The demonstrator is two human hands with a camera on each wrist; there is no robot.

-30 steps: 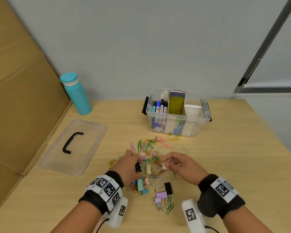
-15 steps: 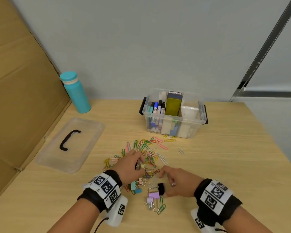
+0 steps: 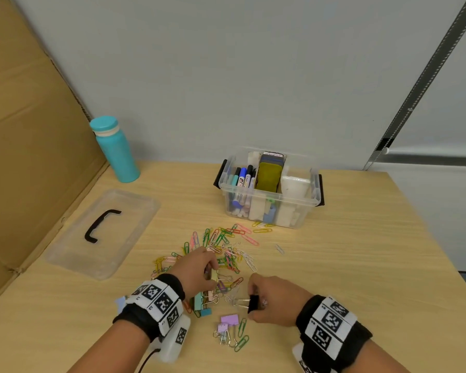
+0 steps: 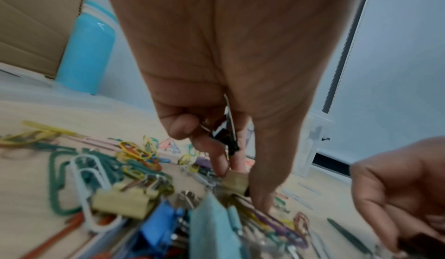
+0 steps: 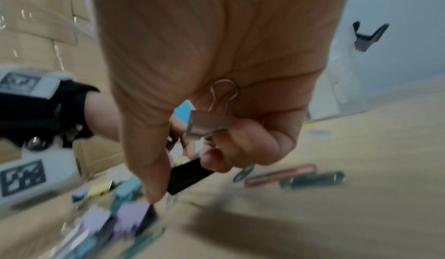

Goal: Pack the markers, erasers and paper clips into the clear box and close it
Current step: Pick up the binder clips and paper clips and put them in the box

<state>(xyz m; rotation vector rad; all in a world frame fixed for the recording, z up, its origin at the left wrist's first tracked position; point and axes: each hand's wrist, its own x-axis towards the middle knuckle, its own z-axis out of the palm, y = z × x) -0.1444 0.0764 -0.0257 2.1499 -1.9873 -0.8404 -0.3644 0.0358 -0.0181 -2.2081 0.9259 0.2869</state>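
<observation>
A clear box [image 3: 269,219] at the back of the table holds markers [image 3: 243,179], erasers [image 3: 269,175] and white items. Coloured paper clips [image 3: 226,246] and binder clips lie scattered in front of it. My right hand [image 3: 276,302] pinches a black binder clip [image 3: 253,303] between thumb and fingers and keeps a pale binder clip [image 5: 211,123] curled in its palm. My left hand [image 3: 197,273] is down in the pile, pinching a yellowish binder clip [image 4: 234,182], with a small black binder clip [image 4: 225,133] tucked under its curled fingers.
The clear lid [image 3: 102,232] with a black handle lies at the left. A teal bottle [image 3: 113,149] stands behind it beside a cardboard sheet [image 3: 24,130]. Purple binder clips [image 3: 229,323] and a teal binder clip [image 3: 199,302] lie between my wrists.
My right hand has drawn back toward me from the middle of the pile and picked up the black binder clip. The left hand stays working in the pile.
</observation>
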